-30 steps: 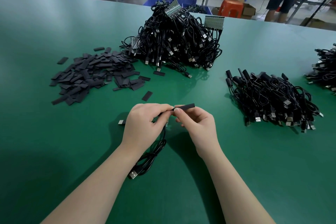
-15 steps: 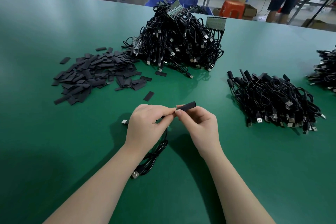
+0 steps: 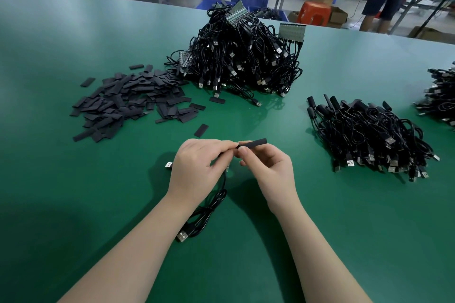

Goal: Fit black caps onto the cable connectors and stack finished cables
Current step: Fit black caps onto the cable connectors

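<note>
My left hand (image 3: 197, 167) pinches the end of a black cable (image 3: 209, 206), whose loops hang down to a USB plug (image 3: 182, 237) lying on the mat. My right hand (image 3: 268, 167) pinches a flat black cap (image 3: 253, 142) between thumb and forefinger, its left end meeting my left fingertips; the connector itself is hidden there. Loose black caps (image 3: 128, 101) lie heaped at the left. A tall tangle of uncapped cables (image 3: 241, 56) rises behind. Capped cables (image 3: 369, 135) are stacked at the right.
One stray cap (image 3: 201, 130) lies just beyond my hands, and a small connector (image 3: 168, 165) lies left of my left hand. Another cable heap (image 3: 440, 98) sits at the right edge. Past the green table (image 3: 73, 192) stand blue crates, stools and a person.
Both hands hold nearly the same pose; the cap has slid slightly leftward toward my left fingertips.
</note>
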The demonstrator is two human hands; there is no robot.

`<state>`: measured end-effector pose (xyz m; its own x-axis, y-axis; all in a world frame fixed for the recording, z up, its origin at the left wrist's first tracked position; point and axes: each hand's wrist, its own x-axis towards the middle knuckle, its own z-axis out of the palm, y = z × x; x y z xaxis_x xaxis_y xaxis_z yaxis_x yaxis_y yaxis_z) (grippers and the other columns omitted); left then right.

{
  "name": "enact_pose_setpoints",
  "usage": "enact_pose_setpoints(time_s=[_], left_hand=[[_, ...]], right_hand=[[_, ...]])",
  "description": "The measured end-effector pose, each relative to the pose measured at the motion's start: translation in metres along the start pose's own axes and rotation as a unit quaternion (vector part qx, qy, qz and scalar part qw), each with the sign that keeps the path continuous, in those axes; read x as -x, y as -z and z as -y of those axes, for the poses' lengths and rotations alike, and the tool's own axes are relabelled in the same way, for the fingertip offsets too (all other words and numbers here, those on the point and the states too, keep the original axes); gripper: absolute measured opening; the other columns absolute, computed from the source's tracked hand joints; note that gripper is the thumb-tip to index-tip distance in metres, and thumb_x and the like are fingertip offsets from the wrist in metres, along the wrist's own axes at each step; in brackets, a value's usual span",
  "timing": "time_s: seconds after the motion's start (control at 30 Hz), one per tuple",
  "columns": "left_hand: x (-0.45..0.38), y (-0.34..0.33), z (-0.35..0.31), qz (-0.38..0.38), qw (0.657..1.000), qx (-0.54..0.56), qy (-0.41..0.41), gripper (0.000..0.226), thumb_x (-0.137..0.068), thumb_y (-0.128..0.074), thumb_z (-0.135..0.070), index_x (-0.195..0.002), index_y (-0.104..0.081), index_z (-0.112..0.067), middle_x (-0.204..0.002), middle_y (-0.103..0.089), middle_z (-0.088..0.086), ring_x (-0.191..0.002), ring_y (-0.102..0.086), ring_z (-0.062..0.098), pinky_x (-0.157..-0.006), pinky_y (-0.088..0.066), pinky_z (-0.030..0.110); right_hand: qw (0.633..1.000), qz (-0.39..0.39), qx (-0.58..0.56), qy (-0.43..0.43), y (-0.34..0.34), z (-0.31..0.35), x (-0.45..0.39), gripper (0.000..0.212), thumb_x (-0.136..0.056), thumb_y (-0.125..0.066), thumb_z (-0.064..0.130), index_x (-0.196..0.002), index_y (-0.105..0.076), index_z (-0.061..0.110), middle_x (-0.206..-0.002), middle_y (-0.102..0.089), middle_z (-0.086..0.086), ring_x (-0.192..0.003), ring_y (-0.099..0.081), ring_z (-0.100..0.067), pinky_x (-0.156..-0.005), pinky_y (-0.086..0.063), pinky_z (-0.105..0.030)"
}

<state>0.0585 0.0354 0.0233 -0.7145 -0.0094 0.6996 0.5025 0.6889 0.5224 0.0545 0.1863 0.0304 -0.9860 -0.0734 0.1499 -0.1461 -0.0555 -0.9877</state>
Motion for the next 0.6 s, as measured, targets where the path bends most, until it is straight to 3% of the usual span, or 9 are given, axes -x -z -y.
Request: enact_pose_setpoints(time_s=[0.1, 0.23, 0.43, 0.5, 0.6], left_hand=[[-0.001, 0.0009, 0.0003, 0.002, 1.0, -0.003, -0.016, 0.01, -0.083, -0.072, -0.013, -0.09, -0.079, -0.013, -0.085, -0.075, -0.005, -0.08, -0.07, 0.014, -0.074, -0.052, 0.042], [-0.0001, 0.0007, -0.0016, -0.042, 0.999, 0.006, -0.01, 0.012, -0.076, -0.077, -0.011, -0.088, -0.079, -0.014, -0.082, -0.074, -0.007, -0.082, -0.063, 0.004, -0.073, -0.052, 0.039], [-0.0015, 0.0016, 0.0002, -0.044, 0.998, 0.049, 0.007, 0.011, -0.081, -0.072, -0.024, -0.086, -0.079, -0.017, -0.083, -0.073, -0.015, -0.084, -0.065, 0.001, -0.073, -0.056, 0.039], [-0.002, 0.002, -0.0001, -0.013, 0.994, 0.096, 0.057, 0.011, -0.08, -0.075, -0.02, -0.089, -0.078, -0.027, -0.086, -0.069, -0.028, -0.086, -0.066, -0.003, -0.078, -0.055, 0.03], [-0.0038, 0.003, 0.0008, 0.039, 0.975, 0.175, 0.128, 0.024, -0.083, -0.073, -0.021, -0.092, -0.071, -0.043, -0.089, -0.07, -0.029, -0.088, -0.067, -0.003, -0.079, -0.048, 0.01]], right_hand=[[1.0, -0.003, 0.018, 0.004, 0.0014, 0.0003, -0.0003, 0.011, -0.085, -0.072, 0.024, -0.085, -0.078, 0.033, -0.086, -0.077, 0.002, -0.081, -0.07, -0.009, -0.078, -0.057, -0.027], [0.999, -0.006, 0.028, 0.02, 0.0001, -0.0018, -0.0002, 0.011, -0.082, -0.072, 0.029, -0.086, -0.077, 0.037, -0.088, -0.077, 0.005, -0.082, -0.07, -0.01, -0.08, -0.058, -0.032], [0.998, 0.022, 0.04, 0.035, 0.0005, -0.0004, -0.0004, 0.012, -0.077, -0.071, 0.041, -0.088, -0.075, 0.043, -0.096, -0.075, 0.013, -0.081, -0.068, -0.004, -0.078, -0.056, -0.023], [0.998, 0.023, 0.041, 0.034, 0.0022, -0.0004, -0.001, 0.013, -0.078, -0.072, 0.038, -0.09, -0.075, 0.044, -0.094, -0.076, 0.013, -0.081, -0.068, -0.005, -0.079, -0.056, -0.025], [0.998, 0.027, 0.042, 0.039, 0.0049, -0.0001, -0.0021, 0.015, -0.082, -0.071, 0.029, -0.088, -0.075, 0.042, -0.092, -0.076, 0.012, -0.08, -0.067, -0.005, -0.078, -0.055, -0.025]])
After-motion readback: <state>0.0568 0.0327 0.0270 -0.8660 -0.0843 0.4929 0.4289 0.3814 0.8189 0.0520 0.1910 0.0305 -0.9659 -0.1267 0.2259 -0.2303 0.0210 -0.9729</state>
